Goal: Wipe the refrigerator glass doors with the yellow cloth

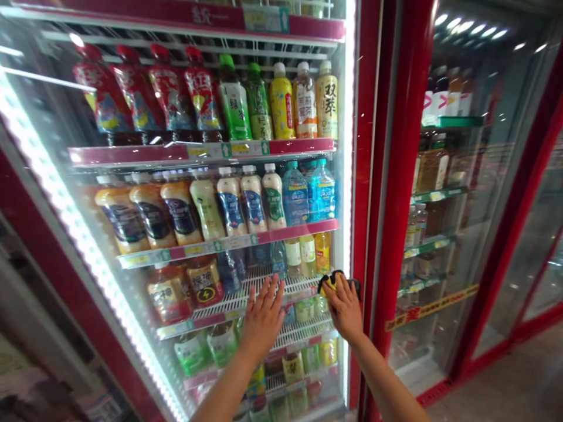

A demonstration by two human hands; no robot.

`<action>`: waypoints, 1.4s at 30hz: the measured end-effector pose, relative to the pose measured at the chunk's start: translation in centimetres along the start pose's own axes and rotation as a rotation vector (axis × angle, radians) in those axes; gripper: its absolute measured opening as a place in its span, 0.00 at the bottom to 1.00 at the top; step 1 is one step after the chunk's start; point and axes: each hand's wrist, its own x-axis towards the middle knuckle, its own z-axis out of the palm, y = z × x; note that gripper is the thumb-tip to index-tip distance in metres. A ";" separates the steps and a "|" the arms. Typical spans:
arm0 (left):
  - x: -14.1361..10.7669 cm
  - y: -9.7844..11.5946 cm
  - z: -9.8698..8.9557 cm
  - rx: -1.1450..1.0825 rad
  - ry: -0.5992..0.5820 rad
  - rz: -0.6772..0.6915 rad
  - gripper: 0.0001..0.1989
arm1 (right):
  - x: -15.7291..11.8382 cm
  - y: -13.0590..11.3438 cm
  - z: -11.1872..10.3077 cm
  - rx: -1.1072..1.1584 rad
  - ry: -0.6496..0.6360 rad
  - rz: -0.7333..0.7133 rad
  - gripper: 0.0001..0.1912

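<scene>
A glass-fronted drinks cooler with a red frame (363, 193) fills the middle of the view. My left hand (265, 316) rests flat against the glass, fingers spread, in front of a wire shelf (259, 285). Near the right edge of the same glass, my right hand (345, 308) presses a black and yellow cloth (328, 286) against it, fingers over the cloth. Behind the glass stand rows of bottles, among them red ones (167, 97), white ones with blue labels (231, 202) and blue ones (323, 190).
To the right is a second cooler with green-edged shelves (455, 122) and a yellow strip (433, 306) across its glass. Floor (523, 375) shows at the lower right. Blurred items lie at the lower left.
</scene>
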 end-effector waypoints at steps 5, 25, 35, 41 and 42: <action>-2.3 -3.6 -1.6 0.060 -0.045 0.076 0.38 | 3.6 0.5 0.2 0.046 0.183 0.231 0.37; -8.5 -9.9 -4.8 0.069 -0.299 -0.017 0.35 | 5.4 -10.5 0.3 0.125 0.069 0.034 0.33; -11.7 -6.8 -4.3 0.147 -0.257 -0.284 0.39 | 1.1 -5.9 0.4 0.110 0.069 0.070 0.29; -12.5 -7.2 -4.5 0.119 -0.250 -0.440 0.35 | 3.5 -16.3 1.9 0.191 0.017 -0.023 0.29; -12.7 -7.3 -4.5 0.120 -0.240 -0.454 0.35 | 2.4 -17.3 2.3 0.202 -0.030 -0.084 0.29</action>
